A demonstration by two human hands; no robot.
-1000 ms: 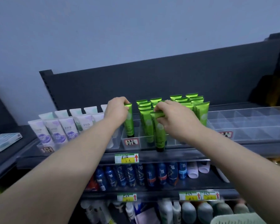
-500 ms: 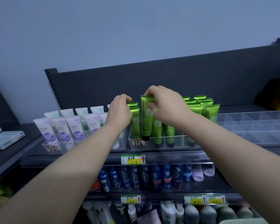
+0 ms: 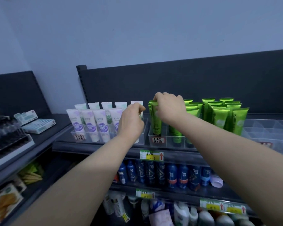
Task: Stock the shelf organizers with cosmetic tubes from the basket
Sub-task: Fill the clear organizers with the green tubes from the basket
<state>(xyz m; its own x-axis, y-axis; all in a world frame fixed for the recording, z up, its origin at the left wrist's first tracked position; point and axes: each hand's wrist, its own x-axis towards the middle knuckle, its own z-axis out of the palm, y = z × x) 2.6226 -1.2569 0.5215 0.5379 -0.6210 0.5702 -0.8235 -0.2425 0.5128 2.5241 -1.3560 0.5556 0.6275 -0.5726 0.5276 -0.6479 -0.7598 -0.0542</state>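
Right hand [image 3: 170,106] shifted left, grip pinching green tube [image 3: 155,118] tops, left hand [image 3: 131,123] grip curled, contents hidden.

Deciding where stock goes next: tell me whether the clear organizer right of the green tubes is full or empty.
Empty, as far as visible: the clear organizer shows bare dividers beside the green tubes.

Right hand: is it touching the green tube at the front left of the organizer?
Touching. The head view shows the right hand pinching the top edge of the green tube.
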